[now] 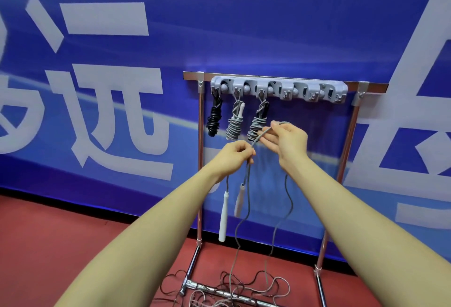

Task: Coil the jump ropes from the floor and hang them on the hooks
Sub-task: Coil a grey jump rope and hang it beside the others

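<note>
Loose rope strands (234, 287) tangle on the red floor (73, 245) at the bottom edge, partly cut off. Above, the left hand (234, 157) curls its grip round the grey jump rope (262, 136), white handles (223, 216) dangling; the right hand (288, 140) pinches it higher. Three coiled ropes (234, 123) hang on the grey hook rack (278, 89), the third partly hidden by fingers.

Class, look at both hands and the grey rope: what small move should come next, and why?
Probably the right hand should draw more grey rope up and lay another loop into the left hand. Both hands pinch it, but its two white handles dangle and most of the cord trails to the floor, uncoiled.
</note>
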### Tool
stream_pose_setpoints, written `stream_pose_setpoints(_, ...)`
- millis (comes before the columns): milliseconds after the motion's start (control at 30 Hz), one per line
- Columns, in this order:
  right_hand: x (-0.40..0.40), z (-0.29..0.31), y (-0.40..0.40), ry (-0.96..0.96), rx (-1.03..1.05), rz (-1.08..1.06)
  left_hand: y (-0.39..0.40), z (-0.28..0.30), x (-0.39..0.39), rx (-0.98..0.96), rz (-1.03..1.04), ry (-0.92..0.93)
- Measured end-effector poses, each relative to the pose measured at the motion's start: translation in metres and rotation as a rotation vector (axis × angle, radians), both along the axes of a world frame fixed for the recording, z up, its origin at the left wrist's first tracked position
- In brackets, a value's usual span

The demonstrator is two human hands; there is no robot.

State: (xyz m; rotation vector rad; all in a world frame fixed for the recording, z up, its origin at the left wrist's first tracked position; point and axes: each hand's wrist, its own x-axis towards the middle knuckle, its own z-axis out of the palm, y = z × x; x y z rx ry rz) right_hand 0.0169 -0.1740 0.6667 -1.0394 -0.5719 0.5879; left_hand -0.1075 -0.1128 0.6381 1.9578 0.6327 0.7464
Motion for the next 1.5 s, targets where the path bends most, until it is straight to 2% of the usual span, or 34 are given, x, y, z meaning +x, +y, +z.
stream_pose_setpoints(33,0.004,-0.001,-0.001,-0.074,-0.108,-0.055,0.0,0.0,0.002,0.003,0.028,-0.016)
stream_pose_setpoints(133,0.013,-0.009,-0.006,-0.48,-0.448,-0.297,0.002,0.005,0.004,-0.006,0.084,-0.059)
stream_pose_setpoints(200,0.014,-0.015,-0.008,-0.649,-0.469,-0.408,0.0,0.012,0.004,-0.025,0.061,-0.061)
stream_pose_setpoints(267,0.013,-0.02,-0.005,-0.76,-0.411,-0.347,-0.002,0.02,0.005,-0.06,0.029,-0.076)
stream_pose_setpoints(400,0.01,-0.026,0.006,-0.548,-0.401,0.169,-0.002,0.035,0.001,-0.084,0.034,-0.119)
stream_pose_setpoints(533,0.003,-0.025,0.003,-0.488,-0.318,0.351,0.003,0.04,-0.008,-0.071,0.042,-0.109)
stream_pose_setpoints(700,-0.01,-0.005,-0.003,-0.315,-0.185,0.417,0.007,0.035,-0.013,0.01,0.002,-0.14)
stream_pose_setpoints(867,-0.016,0.011,-0.003,-0.319,-0.062,0.377,0.012,0.016,-0.01,0.062,0.094,-0.099)
stream_pose_setpoints(967,-0.014,0.017,-0.002,-0.34,-0.011,0.361,0.015,0.007,-0.007,-0.053,0.215,-0.107)
stream_pose_setpoints(1067,-0.009,0.016,-0.003,-0.38,-0.104,0.311,0.014,0.013,-0.006,-0.156,0.236,-0.198)
stream_pose_setpoints(1167,-0.005,0.012,-0.007,-0.374,-0.246,0.348,0.011,0.023,-0.005,0.074,0.279,-0.07)
stream_pose_setpoints(1267,-0.009,0.009,-0.01,-0.483,-0.319,0.378,0.007,0.029,-0.006,0.234,0.286,0.041)
stream_pose_setpoints(1367,-0.016,0.008,-0.01,-0.58,-0.238,0.319,0.006,0.028,-0.006,0.271,0.309,0.067)
stream_pose_setpoints(1500,-0.022,0.016,-0.01,-0.558,-0.155,0.329,0.011,0.019,-0.011,0.217,0.287,-0.003)
